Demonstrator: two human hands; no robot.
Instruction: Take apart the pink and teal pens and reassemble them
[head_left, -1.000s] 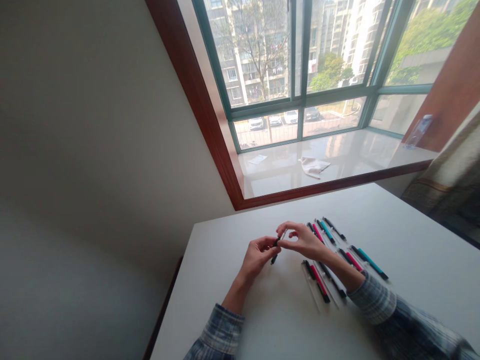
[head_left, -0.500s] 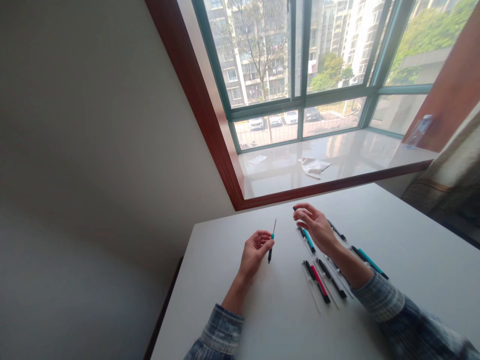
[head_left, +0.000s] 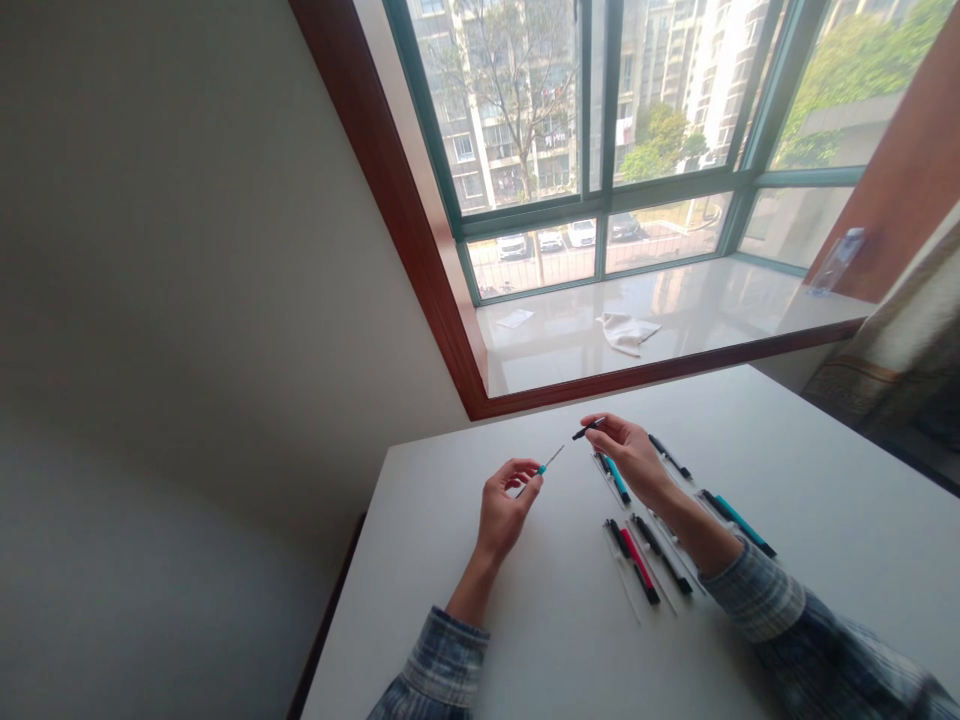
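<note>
My left hand (head_left: pixel 506 508) pinches a teal and black pen part (head_left: pixel 541 469) between thumb and fingertips. A thin refill (head_left: pixel 556 456) sticks out of it, tilted up to the right. My right hand (head_left: pixel 630 455) holds a black pen barrel (head_left: pixel 587 429) at its fingertips, its lower end pointing toward the refill tip. A small gap separates the two. Below my right hand a teal and black pen piece (head_left: pixel 616 480) lies on the white table (head_left: pixel 555 610). Closer to me are a red and black pen part (head_left: pixel 639 567) and a black pen part (head_left: pixel 662 556) beside thin pale refills.
Right of my right forearm lies another teal and black pen part (head_left: pixel 742 524), and behind the wrist a black one (head_left: pixel 670 457). Beyond the table, the windowsill (head_left: pixel 547 355) bears a white cloth (head_left: pixel 628 333) and a clear bottle (head_left: pixel 838 262). A wall (head_left: pixel 187 350) rises on the left.
The pen part in my left hand has tilted from near upright toward the right. In my right hand the black barrel has turned, now showing lengthwise and pointing down-left toward the refill.
</note>
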